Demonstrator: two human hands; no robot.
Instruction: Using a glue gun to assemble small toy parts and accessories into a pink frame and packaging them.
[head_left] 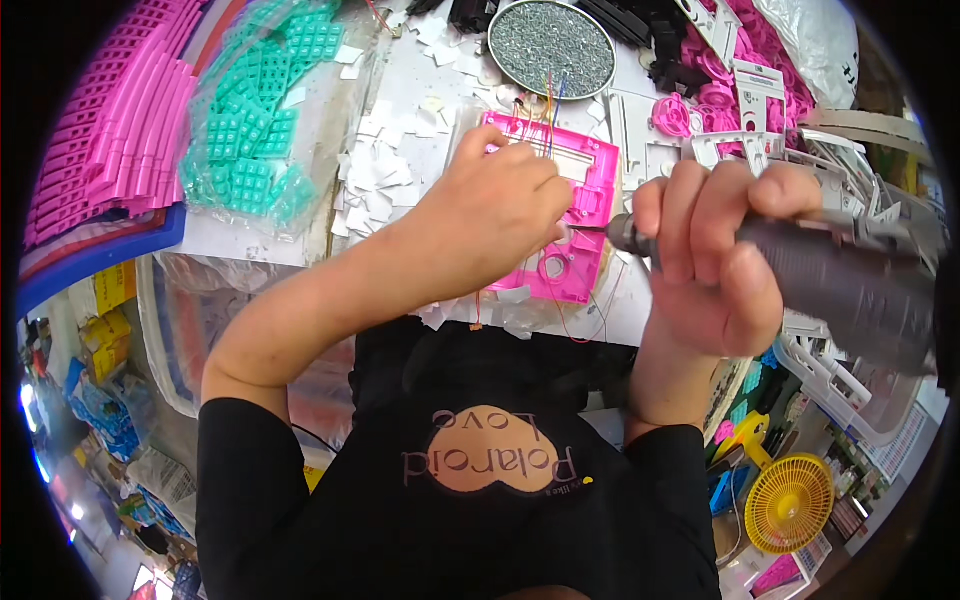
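My right hand (712, 245) is wrapped round a dark grey electric screwdriver (850, 290), held nearly level with its bit pointing left. The tip of the bit meets the fingertips of my left hand (505, 215), over a pink plastic housing (600, 165). The fingers of my left hand are curled and pressed together; whatever they pinch is hidden. The housing lies on the table with its inner side up, showing ribs and a round ring. Thin coloured wires (550, 110) stick out from its far edge, and the left hand covers its middle.
A round dish of small grey screws (553, 50) stands at the back. Teal keypads (250, 140) in a clear bag and stacked pink strips (130, 150) lie left. White paper scraps (375, 185) litter the table. Pink and white parts (745, 100) are piled right; below stands a yellow fan (790, 503).
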